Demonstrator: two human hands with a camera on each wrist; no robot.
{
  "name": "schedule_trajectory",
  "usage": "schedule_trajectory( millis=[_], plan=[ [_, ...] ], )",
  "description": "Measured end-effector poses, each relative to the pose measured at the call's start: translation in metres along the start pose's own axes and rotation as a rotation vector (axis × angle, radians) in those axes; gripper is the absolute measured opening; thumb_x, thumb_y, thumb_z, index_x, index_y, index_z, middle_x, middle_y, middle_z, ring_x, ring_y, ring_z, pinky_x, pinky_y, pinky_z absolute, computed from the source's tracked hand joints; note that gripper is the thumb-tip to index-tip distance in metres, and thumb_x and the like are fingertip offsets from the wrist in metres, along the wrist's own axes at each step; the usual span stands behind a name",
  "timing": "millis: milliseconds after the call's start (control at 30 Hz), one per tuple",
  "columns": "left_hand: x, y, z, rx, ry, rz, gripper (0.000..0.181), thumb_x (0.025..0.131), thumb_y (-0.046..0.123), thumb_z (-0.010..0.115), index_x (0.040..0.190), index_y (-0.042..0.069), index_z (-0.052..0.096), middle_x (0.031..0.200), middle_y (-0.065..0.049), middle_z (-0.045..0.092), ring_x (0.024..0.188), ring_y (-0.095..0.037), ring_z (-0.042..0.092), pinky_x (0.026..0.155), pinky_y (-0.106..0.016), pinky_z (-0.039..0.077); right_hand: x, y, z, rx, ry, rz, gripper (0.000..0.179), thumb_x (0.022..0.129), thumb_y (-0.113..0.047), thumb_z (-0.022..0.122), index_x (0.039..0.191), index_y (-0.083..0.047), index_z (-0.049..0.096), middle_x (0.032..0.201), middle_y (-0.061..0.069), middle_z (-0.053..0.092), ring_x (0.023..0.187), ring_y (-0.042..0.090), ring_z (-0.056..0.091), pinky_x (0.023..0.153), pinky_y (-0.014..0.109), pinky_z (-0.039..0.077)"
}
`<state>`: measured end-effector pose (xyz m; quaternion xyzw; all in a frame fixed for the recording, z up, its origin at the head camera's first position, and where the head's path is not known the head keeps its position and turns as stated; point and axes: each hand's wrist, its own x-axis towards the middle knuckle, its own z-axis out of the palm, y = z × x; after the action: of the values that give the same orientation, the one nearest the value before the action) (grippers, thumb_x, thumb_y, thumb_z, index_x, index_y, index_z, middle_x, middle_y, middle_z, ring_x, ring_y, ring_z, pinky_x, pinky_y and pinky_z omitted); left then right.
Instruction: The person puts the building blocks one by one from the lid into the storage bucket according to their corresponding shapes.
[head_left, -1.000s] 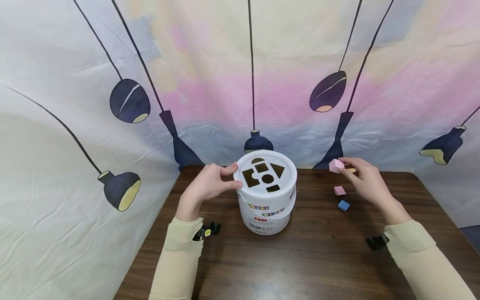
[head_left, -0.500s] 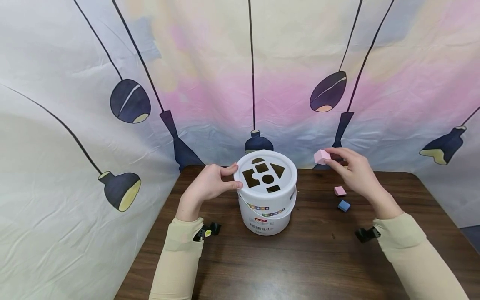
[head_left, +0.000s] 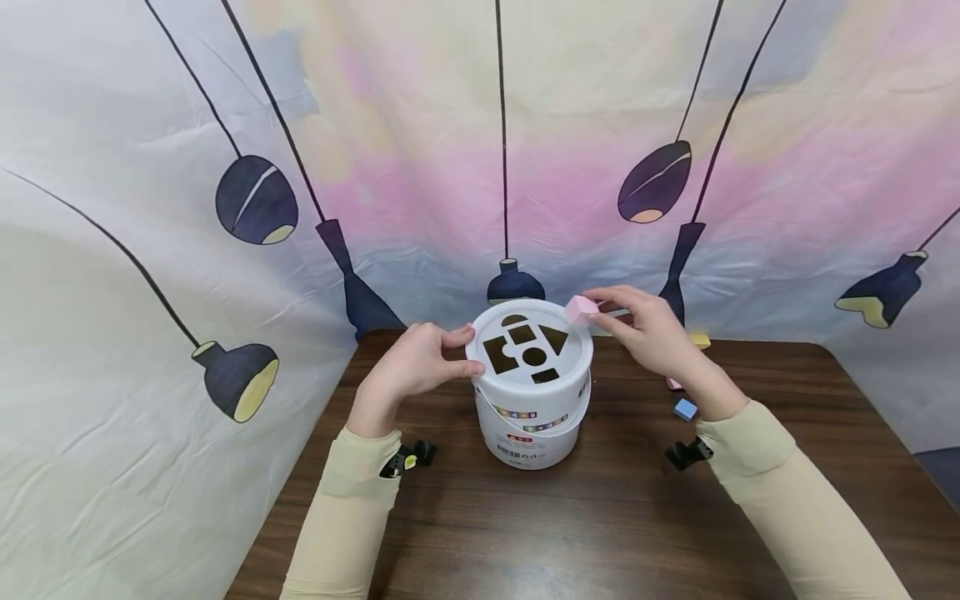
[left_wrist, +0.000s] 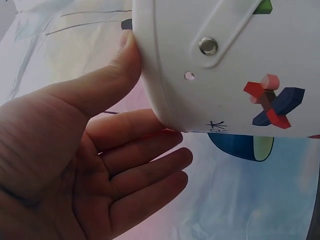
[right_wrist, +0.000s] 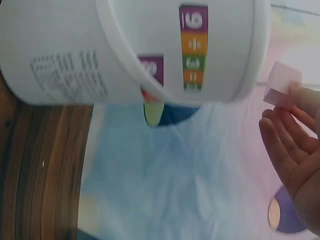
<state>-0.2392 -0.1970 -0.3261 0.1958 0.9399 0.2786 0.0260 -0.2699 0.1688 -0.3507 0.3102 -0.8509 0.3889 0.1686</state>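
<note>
Head view: pinched pink cube point(head_left: 581, 311) with right hand point(head_left: 647, 332), shape-sorter bucket point(head_left: 529, 400) by rim with left hand point(head_left: 415, 365); judged cube light, stiff, best held by opposite faces.

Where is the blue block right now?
In the head view, the blue block lies on the table, to the right of the white bucket, just below a partly hidden pink block.
</note>
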Motion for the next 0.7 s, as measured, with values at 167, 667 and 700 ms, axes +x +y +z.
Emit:
schedule_trajectory(
  millis=[167, 667, 700],
  plan=[
    [0.003, 0.003, -0.006, 0.073, -0.032, 0.038, 0.072, 0.09, 0.048, 0.087, 0.147, 0.013, 0.063, 0.149, -0.003, 0.061, 0.133, -0.03, 0.062, 0.1, -0.04, 0.056, 0.017, -0.01, 0.016, 0.059, -0.094, 0.015, 0.038, 0.104, -0.019, 0.075, 0.14, -0.009, 0.071, 0.137, 0.01, 0.069, 0.116, 0.028, 0.07, 0.093, 0.048, 0.062],
    [0.011, 0.018, -0.015, 0.196, -0.099, -0.002, 0.076, 0.087, 0.048, 0.089, 0.147, 0.008, 0.064, 0.147, -0.01, 0.063, 0.139, -0.031, 0.058, 0.103, -0.042, 0.056, 0.043, -0.017, 0.042, 0.111, -0.207, 0.043, 0.036, 0.104, -0.012, 0.073, 0.139, -0.004, 0.072, 0.133, 0.014, 0.07, 0.115, 0.029, 0.072, 0.098, 0.048, 0.06],
    [0.011, 0.02, -0.016, 0.205, -0.105, -0.003, 0.076, 0.088, 0.047, 0.089, 0.147, 0.007, 0.064, 0.147, -0.011, 0.063, 0.139, -0.032, 0.058, 0.103, -0.043, 0.056, 0.044, -0.018, 0.043, 0.114, -0.214, 0.045, 0.036, 0.103, -0.012, 0.073, 0.138, -0.004, 0.072, 0.133, 0.014, 0.071, 0.115, 0.029, 0.072, 0.098, 0.047, 0.06]
  ],
)
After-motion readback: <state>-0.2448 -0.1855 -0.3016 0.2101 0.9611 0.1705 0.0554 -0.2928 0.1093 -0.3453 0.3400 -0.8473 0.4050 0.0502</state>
